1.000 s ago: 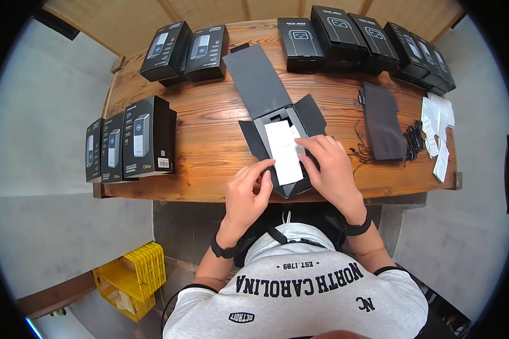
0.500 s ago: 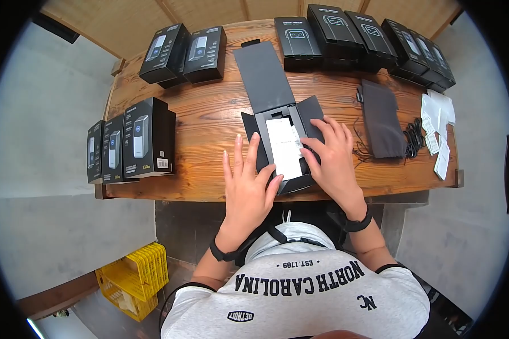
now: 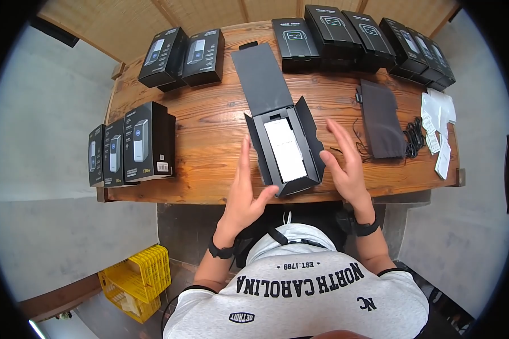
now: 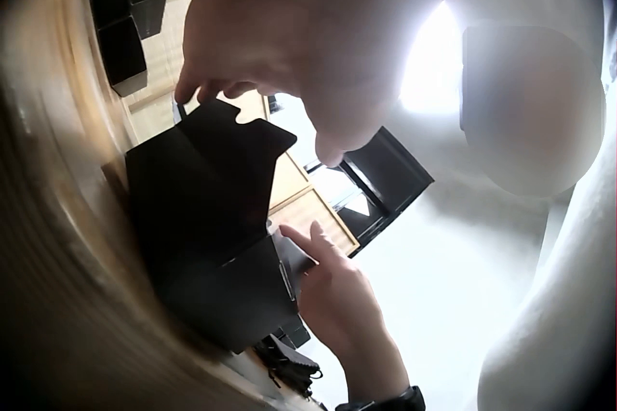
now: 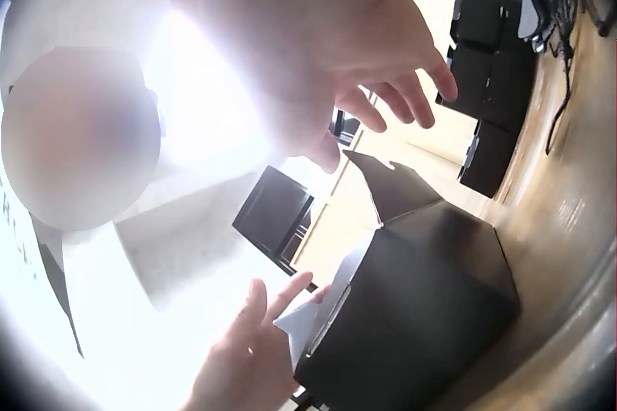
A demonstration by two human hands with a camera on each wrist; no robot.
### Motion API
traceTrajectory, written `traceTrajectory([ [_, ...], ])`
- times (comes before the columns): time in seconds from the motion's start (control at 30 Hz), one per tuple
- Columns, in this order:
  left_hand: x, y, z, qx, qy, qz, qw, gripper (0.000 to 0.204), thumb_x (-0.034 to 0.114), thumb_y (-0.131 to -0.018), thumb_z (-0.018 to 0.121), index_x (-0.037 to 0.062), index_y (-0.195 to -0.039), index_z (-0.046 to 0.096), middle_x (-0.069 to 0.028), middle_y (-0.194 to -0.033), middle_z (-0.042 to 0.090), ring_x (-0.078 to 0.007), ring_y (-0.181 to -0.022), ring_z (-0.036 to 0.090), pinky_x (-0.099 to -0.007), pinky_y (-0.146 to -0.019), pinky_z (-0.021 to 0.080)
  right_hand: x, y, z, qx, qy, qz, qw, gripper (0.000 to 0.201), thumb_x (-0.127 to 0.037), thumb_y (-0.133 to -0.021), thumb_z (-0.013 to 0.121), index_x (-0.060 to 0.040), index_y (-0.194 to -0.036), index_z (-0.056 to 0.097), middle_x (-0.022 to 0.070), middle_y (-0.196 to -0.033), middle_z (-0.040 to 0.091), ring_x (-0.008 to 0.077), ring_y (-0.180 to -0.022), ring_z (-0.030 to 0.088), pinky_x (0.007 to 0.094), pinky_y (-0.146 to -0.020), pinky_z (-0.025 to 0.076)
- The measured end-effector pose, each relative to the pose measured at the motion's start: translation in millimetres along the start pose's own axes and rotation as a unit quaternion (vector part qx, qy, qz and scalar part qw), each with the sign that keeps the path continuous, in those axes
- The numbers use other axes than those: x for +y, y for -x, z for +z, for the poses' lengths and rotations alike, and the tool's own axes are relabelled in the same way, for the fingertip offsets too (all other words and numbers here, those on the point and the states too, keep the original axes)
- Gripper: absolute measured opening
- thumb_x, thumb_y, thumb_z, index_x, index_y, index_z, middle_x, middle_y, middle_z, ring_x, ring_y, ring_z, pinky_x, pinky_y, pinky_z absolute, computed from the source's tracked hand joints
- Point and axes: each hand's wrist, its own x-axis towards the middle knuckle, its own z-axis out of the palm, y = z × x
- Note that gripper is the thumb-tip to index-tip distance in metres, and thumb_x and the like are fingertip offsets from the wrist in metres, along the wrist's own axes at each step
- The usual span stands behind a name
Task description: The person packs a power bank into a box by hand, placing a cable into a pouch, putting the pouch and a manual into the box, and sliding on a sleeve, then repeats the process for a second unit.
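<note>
Tabletop first: a long wooden table (image 3: 209, 135) fills the middle of the head view, its near edge running across the centre of the frame. Boxes next, and plenty of them: a row of black boxes (image 3: 356, 34) lines the far edge at upper right, two more boxes (image 3: 184, 53) sit at upper left, and three standing boxes (image 3: 133, 141) with product pictures are lined up at the left edge of the table. Dead centre, near the front edge, lies the open black box (image 3: 308, 141), its long lid (image 3: 260, 79) thrown back toward the top of the frame and its side flaps standing up. Inside it lies a white leaflet (image 3: 287, 150), flat along the box's length. Both hands flank that box now! The left hand (image 3: 244, 186) stands on edge just left of it, fingers straight and pointing up the frame, thumb tip at the box's near corner, gripping nothing. The right hand (image 3: 345, 161) mirrors it just right of the box, palm facing inward, fingers straight and spread, holding nothing, a little apart from the flap. Further right lies a dark grey pouch (image 3: 382, 118), then a coiled black cable (image 3: 415, 138), and white paper slips (image 3: 438, 127) near the right end. Below the table at lower left, a yellow crate (image 3: 136, 279) sits on the floor.
</note>
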Motion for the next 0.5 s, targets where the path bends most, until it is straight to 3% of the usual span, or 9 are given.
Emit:
traceTrajectory([
  [0.07,-3.0,1.2,4.1,-0.044,-0.012,0.015,0.999,0.107,0.039,-0.089,0.073,-0.0049,-0.16,0.006,-0.025,-0.166,0.018,-0.0387,-0.155,0.018,-0.0455,-0.125,0.015,-2.2,3.4,-1.7,-0.081,-0.104,0.03,0.991,0.052,-0.023,-0.097,0.065,0.0011,-0.142,0.054,0.0207,-0.148,0.05,0.0385,-0.137,0.048,0.0433,-0.114,0.036],
  [0.1,-3.7,1.3,6.8,-0.086,-0.024,0.03,0.996,0.109,0.042,-0.088,0.073,-0.0045,-0.16,0.007,-0.0253,-0.166,0.019,-0.0393,-0.155,0.018,-0.0457,-0.125,0.015,-3.2,4.9,0.2,-0.081,-0.104,0.03,0.991,0.052,-0.023,-0.097,0.065,0.0011,-0.142,0.054,0.0207,-0.148,0.05,0.0385,-0.137,0.048,0.0433,-0.114,0.036],
  [0.17,-0.9,-1.6,14.5,-0.126,-0.133,0.068,0.981,0.105,0.044,-0.087,0.074,-0.0038,-0.16,0.015,-0.025,-0.165,0.023,-0.0437,-0.154,0.016,-0.049,-0.124,0.018,-4.4,8.3,5.9,-0.174,-0.015,-0.031,0.984,0.045,-0.021,-0.097,0.065,-0.0006,-0.137,0.06,0.0188,-0.148,0.051,0.0381,-0.138,0.047,0.0443,-0.115,0.035],
  [0.23,-5.6,-4.4,27.0,-0.119,-0.217,0.088,0.965,0.091,0.039,-0.089,0.073,0.0006,-0.158,0.027,-0.0244,-0.164,0.025,-0.0451,-0.153,0.018,-0.0515,-0.122,0.021,-4.1,9.5,12.7,-0.153,0.012,-0.048,0.987,0.037,-0.019,-0.096,0.065,-0.0025,-0.13,0.066,0.0158,-0.145,0.054,0.0376,-0.136,0.047,0.0448,-0.114,0.036],
  [0.27,1.9,-6.3,28.8,-0.121,-0.251,0.082,0.957,0.078,0.035,-0.091,0.071,0.0078,-0.156,0.038,-0.0241,-0.163,0.027,-0.0446,-0.151,0.022,-0.0537,-0.121,0.022,-0.2,8.9,14.0,-0.149,0.021,-0.053,0.987,0.035,-0.018,-0.095,0.066,-0.0029,-0.127,0.068,0.0151,-0.144,0.056,0.0375,-0.135,0.048,0.0449,-0.113,0.036],
  [0.37,0.0,-6.1,31.8,-0.112,-0.256,0.087,0.956,0.075,0.035,-0.091,0.072,0.0135,-0.156,0.041,-0.0239,-0.162,0.028,-0.0436,-0.151,0.024,-0.0552,-0.12,0.022,3.5,3.2,12.9,-0.135,0.014,-0.06,0.989,0.029,-0.014,-0.094,0.066,-0.0034,-0.12,0.072,0.0131,-0.139,0.06,0.0364,-0.13,0.053,0.0433,-0.108,0.041],
  [0.43,0.8,-5.8,30.5,-0.106,-0.245,0.082,0.96,0.07,0.035,-0.091,0.071,0.0167,-0.154,0.045,-0.022,-0.162,0.029,-0.0427,-0.151,0.024,-0.0567,-0.12,0.022,7.5,-2.9,7.8,-0.153,-0.058,-0.026,0.986,0.026,-0.011,-0.094,0.065,-0.0036,-0.118,0.073,0.0129,-0.138,0.061,0.0334,-0.127,0.056,0.0398,-0.105,0.044],
  [0.47,1.2,-5.8,29.1,-0.112,-0.251,0.083,0.958,0.067,0.034,-0.091,0.071,0.0183,-0.152,0.048,-0.0202,-0.162,0.031,-0.0424,-0.151,0.024,-0.0572,-0.12,0.023,9.2,-5.4,7.7,-0.146,-0.128,0.045,0.98,0.028,-0.009,-0.096,0.064,-0.0019,-0.122,0.071,0.0118,-0.138,0.061,0.0259,-0.125,0.058,0.0354,-0.103,0.046],
  [0.5,1.9,-5.9,27.8,-0.117,-0.257,0.084,0.956,0.063,0.034,-0.091,0.071,0.0198,-0.149,0.052,-0.0184,-0.162,0.032,-0.0421,-0.151,0.025,-0.0577,-0.119,0.023,14.1,-9.9,9.4,-0.146,-0.127,0.044,0.98,0.028,-0.009,-0.096,0.064,-0.0019,-0.122,0.071,0.0118,-0.138,0.061,0.0259,-0.125,0.058,0.0354,-0.103,0.046],
])
